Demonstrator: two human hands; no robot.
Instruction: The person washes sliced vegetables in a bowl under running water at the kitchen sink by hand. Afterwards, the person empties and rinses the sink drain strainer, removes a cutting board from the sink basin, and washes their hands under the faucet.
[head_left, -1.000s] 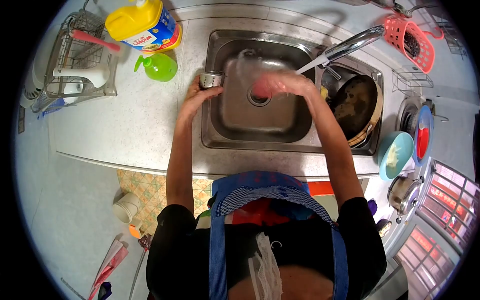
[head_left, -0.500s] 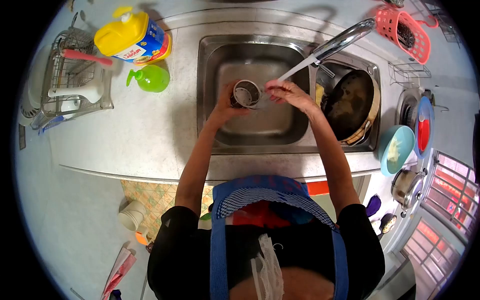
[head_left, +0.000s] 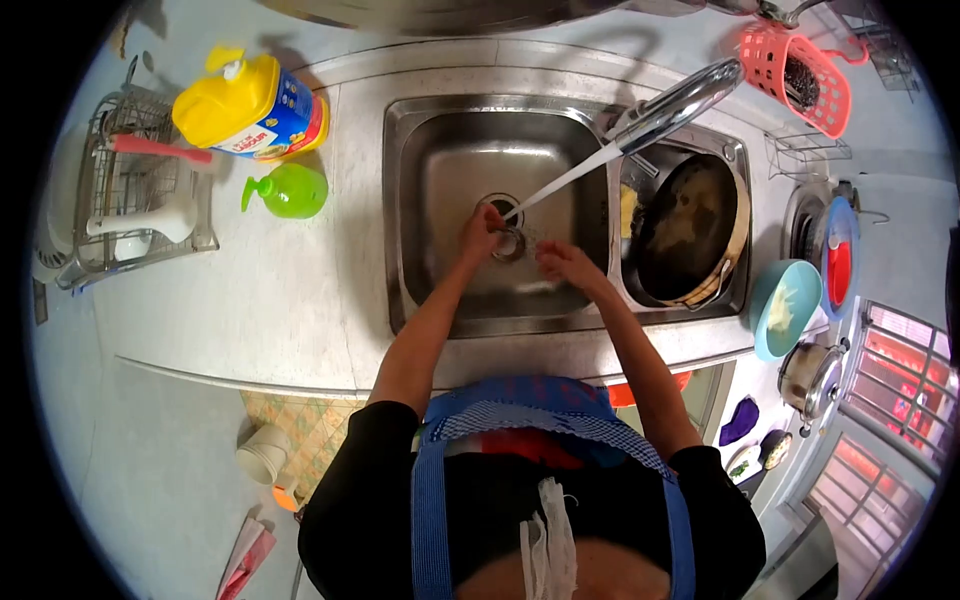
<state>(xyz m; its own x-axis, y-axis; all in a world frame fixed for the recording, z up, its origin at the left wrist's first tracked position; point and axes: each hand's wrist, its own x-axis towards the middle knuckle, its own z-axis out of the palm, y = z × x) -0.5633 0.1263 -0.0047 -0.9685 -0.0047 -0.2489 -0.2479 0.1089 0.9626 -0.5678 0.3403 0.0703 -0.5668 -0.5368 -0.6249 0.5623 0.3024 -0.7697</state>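
Observation:
My left hand (head_left: 482,233) is closed around the edge of a small round metal cup (head_left: 511,245), low in the left sink basin (head_left: 440,160). The dark round drain (head_left: 500,206) lies just beyond the cup. Water runs from the chrome faucet (head_left: 675,105) in a white stream (head_left: 565,182) that comes down by my left fingertips. To the right of the cup and apart from it, my right hand (head_left: 568,263) is open with its fingers loosely bent and nothing visible in them. The cup's inside is too small to make out.
In the right basin sit a wok (head_left: 695,230) and a yellow sponge (head_left: 628,210). A green pump bottle (head_left: 290,190) and yellow detergent jug (head_left: 255,110) stand left, near a dish rack (head_left: 140,190). A blue bowl (head_left: 790,310) stands right.
The cup has gone down and slightly right with my left hand, exposing the drain. My right hand has come out of the water stream, toward me. The view has shifted slightly.

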